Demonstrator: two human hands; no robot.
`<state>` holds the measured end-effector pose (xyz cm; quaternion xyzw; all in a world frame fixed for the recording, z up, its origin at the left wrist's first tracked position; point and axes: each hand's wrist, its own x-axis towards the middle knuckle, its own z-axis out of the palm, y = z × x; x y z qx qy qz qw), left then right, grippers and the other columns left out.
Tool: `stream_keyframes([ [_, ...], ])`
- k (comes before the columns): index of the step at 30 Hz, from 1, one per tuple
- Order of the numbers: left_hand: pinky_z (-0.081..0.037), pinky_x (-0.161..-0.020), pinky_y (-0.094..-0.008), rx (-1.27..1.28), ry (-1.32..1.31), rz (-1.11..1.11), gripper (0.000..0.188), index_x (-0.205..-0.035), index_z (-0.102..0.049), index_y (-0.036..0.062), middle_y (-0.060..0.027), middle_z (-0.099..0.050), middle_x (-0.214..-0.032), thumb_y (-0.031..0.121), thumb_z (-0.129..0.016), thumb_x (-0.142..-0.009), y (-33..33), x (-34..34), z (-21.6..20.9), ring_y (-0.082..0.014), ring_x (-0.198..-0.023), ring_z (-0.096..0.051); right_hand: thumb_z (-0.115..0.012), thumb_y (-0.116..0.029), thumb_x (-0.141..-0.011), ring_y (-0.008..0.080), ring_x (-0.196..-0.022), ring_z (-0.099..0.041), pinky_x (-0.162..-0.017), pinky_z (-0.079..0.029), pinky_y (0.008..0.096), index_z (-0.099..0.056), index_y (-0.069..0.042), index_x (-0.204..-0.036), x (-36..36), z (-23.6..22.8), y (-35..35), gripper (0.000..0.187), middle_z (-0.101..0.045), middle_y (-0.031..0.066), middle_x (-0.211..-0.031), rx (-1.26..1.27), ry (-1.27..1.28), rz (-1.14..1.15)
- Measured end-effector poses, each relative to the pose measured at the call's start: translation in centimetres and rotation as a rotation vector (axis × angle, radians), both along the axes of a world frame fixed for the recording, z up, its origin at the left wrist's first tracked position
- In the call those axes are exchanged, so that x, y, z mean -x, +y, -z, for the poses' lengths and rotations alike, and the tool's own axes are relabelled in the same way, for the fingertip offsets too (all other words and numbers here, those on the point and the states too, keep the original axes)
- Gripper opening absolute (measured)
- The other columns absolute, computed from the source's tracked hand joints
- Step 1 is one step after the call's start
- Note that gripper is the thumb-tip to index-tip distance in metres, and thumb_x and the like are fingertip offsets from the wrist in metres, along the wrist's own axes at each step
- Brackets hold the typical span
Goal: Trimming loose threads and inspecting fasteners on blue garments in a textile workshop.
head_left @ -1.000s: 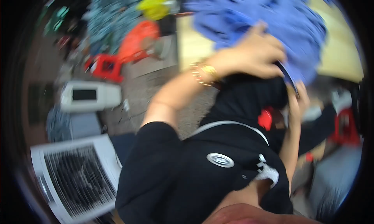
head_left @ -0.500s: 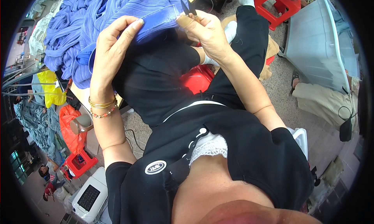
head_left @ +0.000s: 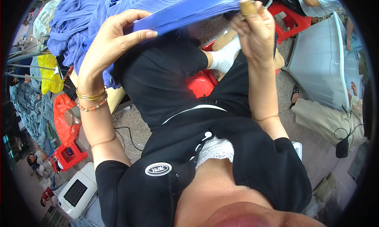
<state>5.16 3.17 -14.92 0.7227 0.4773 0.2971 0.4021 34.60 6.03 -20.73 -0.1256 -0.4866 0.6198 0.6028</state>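
Note:
A violet-blue pleated garment (head_left: 89,24) lies heaped at the upper left, and its smooth, flat band (head_left: 189,10) is stretched between my hands. My left hand (head_left: 114,39) grips one part of the band, thumb below and fingers above and behind it. At the band's right end, my right hand (head_left: 258,31) is closed on the cloth, its fingers partly blurred. A tan cover (head_left: 248,8) wraps my right thumb. Whether dark-bladed thread snips are still in the right hand cannot be made out.
Beneath my legs is a red stool (head_left: 201,84). A large pale plastic bin (head_left: 316,65) stands at the right, near another red stool (head_left: 290,22) and a person. On the left are a yellow bag (head_left: 50,75), an orange-red bag (head_left: 65,116) and a white machine-like case (head_left: 79,191).
My right hand has moved right and drawn the band out longer and tauter. The snips seen in it earlier no longer show. My left hand has shifted slightly left.

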Motion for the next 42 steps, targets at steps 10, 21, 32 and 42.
stream_keyframes([
  [10,-0.046,-0.090,-0.0206,0.142,-0.040,-0.149,0.023,-0.113,-0.062,-0.0034,-0.0001,-0.064,-0.105,-0.003,-0.057,-0.091,1.0,6.6,2.6,-0.0048,-0.099,-0.058,-0.059,-0.014,-0.099,0.0070,-0.056,-0.039,-0.053,-0.034,0.0231,-0.059,-0.007,-0.096,-7.2,-3.3,4.1,0.008,-0.053,0.0002,-0.076,0.041,0.158,0.166],
  [21,-0.042,-0.085,-0.0180,0.336,-0.107,-0.351,0.018,-0.111,-0.067,0.0044,0.0066,-0.064,-0.098,0.011,-0.062,-0.095,-1.7,13.8,2.0,-0.0027,-0.093,-0.056,-0.047,-0.021,-0.104,0.0104,-0.054,-0.038,-0.050,-0.031,0.0250,-0.055,-0.005,-0.095,-13.6,1.8,11.3,0.019,-0.052,0.0010,-0.076,0.360,0.377,0.013],
  [32,-0.043,-0.073,-0.0164,0.354,-0.185,-0.463,0.015,-0.103,-0.070,0.0129,0.0105,-0.065,-0.089,0.024,-0.068,-0.093,-3.9,18.2,4.0,0.0008,-0.077,-0.055,-0.050,-0.021,-0.103,0.0113,-0.049,-0.034,-0.047,-0.028,0.0255,-0.050,-0.006,-0.083,-15.8,6.5,16.5,0.025,-0.044,0.0008,-0.066,0.495,0.372,0.055],
  [42,-0.039,-0.111,-0.0391,0.210,-0.886,-0.351,0.053,-0.143,-0.037,-0.0087,-0.0188,-0.053,-0.138,0.005,-0.055,-0.095,-10.1,18.5,1.9,-0.0248,-0.126,-0.055,-0.053,-0.018,-0.102,0.0120,-0.058,-0.034,-0.051,-0.029,0.0255,-0.052,-0.002,-0.085,-16.1,5.6,13.6,0.023,-0.046,0.0030,-0.072,0.444,0.360,-0.015],
])
